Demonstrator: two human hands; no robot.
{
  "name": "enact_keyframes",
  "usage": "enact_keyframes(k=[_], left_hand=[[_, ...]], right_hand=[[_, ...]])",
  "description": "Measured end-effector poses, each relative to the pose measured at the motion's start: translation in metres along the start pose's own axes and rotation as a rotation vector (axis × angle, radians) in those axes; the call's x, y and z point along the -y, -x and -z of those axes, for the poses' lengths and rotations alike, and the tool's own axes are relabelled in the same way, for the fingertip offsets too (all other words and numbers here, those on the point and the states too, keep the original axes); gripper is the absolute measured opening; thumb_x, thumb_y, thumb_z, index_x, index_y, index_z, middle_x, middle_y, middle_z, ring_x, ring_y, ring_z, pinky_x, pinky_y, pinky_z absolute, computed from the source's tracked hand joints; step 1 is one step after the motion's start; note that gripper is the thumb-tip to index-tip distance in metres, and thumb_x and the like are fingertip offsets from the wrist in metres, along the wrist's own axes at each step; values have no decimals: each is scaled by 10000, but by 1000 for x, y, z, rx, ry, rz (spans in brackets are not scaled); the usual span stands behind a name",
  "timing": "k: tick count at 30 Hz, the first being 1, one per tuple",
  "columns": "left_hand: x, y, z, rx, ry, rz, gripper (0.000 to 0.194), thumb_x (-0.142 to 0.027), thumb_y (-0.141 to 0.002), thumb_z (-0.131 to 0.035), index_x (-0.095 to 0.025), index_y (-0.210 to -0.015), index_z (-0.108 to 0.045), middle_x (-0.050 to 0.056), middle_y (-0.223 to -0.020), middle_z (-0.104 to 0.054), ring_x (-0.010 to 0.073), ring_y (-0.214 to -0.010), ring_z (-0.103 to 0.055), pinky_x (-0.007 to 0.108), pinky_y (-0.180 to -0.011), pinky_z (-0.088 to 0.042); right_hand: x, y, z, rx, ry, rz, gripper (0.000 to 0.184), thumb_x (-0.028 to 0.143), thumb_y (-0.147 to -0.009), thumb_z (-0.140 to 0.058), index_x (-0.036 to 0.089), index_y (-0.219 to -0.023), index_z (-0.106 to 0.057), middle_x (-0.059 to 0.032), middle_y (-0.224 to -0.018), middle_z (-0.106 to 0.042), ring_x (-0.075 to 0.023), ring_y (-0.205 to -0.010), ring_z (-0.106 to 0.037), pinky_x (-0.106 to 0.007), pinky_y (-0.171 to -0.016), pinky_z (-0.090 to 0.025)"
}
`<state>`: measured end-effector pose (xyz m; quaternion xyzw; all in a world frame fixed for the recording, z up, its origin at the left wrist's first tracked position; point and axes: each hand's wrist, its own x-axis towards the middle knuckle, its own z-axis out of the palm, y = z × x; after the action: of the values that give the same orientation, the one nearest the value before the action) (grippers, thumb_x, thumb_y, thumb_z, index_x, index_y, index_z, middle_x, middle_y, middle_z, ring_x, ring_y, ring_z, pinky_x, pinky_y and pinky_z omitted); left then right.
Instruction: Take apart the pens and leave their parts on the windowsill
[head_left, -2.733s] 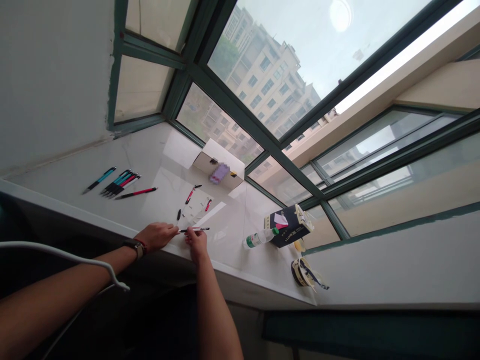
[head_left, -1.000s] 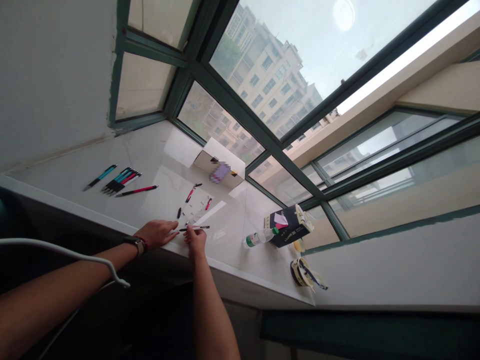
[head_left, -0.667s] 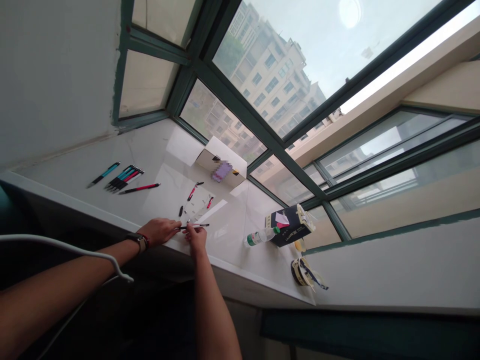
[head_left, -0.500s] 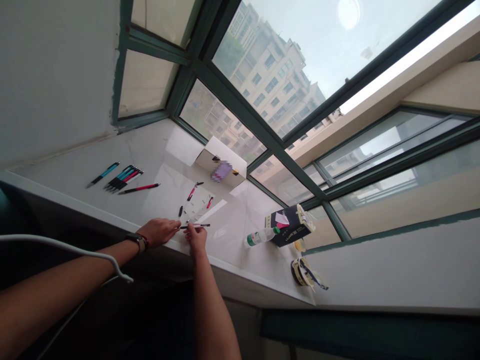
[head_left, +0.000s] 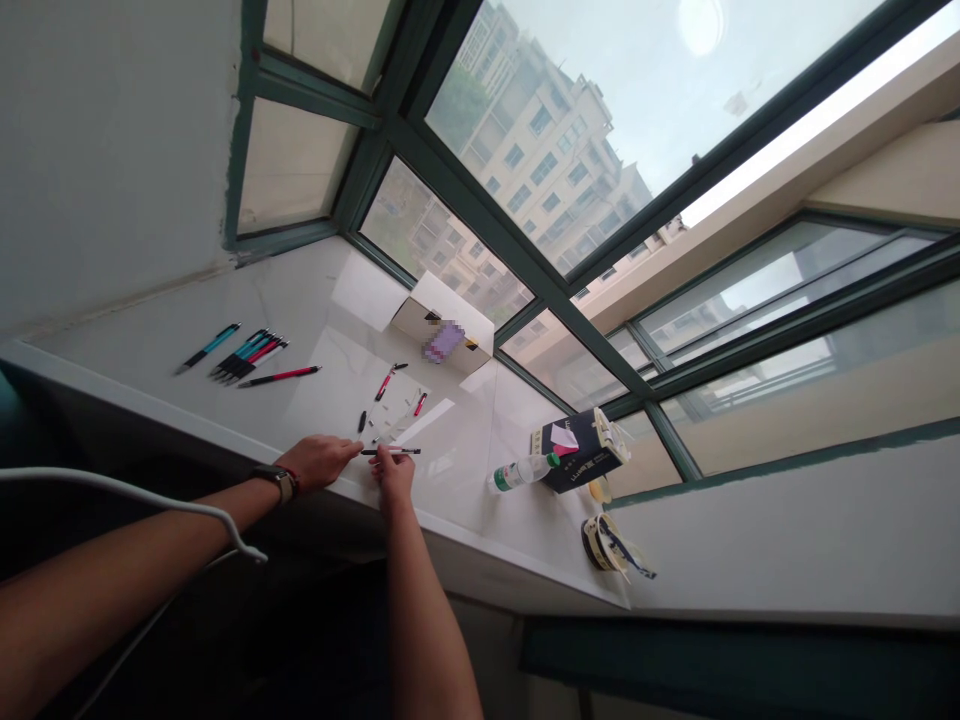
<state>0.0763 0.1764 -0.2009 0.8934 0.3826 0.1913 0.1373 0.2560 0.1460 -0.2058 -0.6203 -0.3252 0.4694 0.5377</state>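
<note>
A slim dark pen (head_left: 409,451) lies level across the fingertips of my right hand (head_left: 395,478), pinched between thumb and fingers near the counter's front edge. My left hand (head_left: 321,462), wearing a wristwatch (head_left: 283,486), is closed with its fingertips at the pen's left end; whether they grip its tip or a small part is too small to tell. Just beyond my hands are loose pen parts: a black grip piece (head_left: 362,421), a red-and-black barrel (head_left: 385,383), a short red piece (head_left: 420,404) and several tiny pale bits (head_left: 386,424).
Left on the white counter (head_left: 457,480) lie several blue and red pens (head_left: 249,358) and a separate red pen (head_left: 281,377). A white box (head_left: 442,310) stands by the window. Rightward are a plastic bottle (head_left: 521,473), a dark box (head_left: 581,450) and a round container (head_left: 602,545). A white cable (head_left: 150,490) crosses my left arm.
Hardly anything differs. The pen's left end has risen slightly and shows a little more beside my left fingertips; both hands stay in nearly the same place.
</note>
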Motion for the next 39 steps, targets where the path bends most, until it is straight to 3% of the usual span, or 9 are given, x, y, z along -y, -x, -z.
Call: enact_keyframes(k=[11,18,29,39], left_hand=[[2,0,-3,-15,5,-7,244,-173,-917,-404,-258,-1002,-616,62,-858,-718,224,-758,-669,310,-643,-417],[0,0,-1,-19,-17,-24,247,-204,-938,-382,-252,-1004,-615,60,-856,-714,226,-761,-670,315,-649,-425],[-3,0,3,-7,45,31,250,-187,-901,-417,-261,-989,-639,68,-863,-722,220,-757,-667,309,-657,-443],[0,0,-2,-34,-1,-11,224,-212,-940,-396,-250,-965,-615,55,-831,-699,205,-729,-658,297,-624,-407]], right_hand=[[3,3,-1,-34,-45,-21,294,433,-739,-710,151,-770,-632,-8,-577,-657,-94,-417,-481,-195,-396,-345],[3,3,0,29,28,-9,319,455,-739,-709,145,-793,-655,-16,-605,-671,-96,-426,-494,-199,-410,-361],[-1,0,-2,-69,18,-3,318,467,-771,-675,152,-767,-628,-25,-599,-672,-104,-418,-504,-201,-389,-377],[1,4,0,34,45,19,310,452,-764,-696,145,-794,-664,-10,-596,-666,-98,-426,-498,-202,-411,-375]])
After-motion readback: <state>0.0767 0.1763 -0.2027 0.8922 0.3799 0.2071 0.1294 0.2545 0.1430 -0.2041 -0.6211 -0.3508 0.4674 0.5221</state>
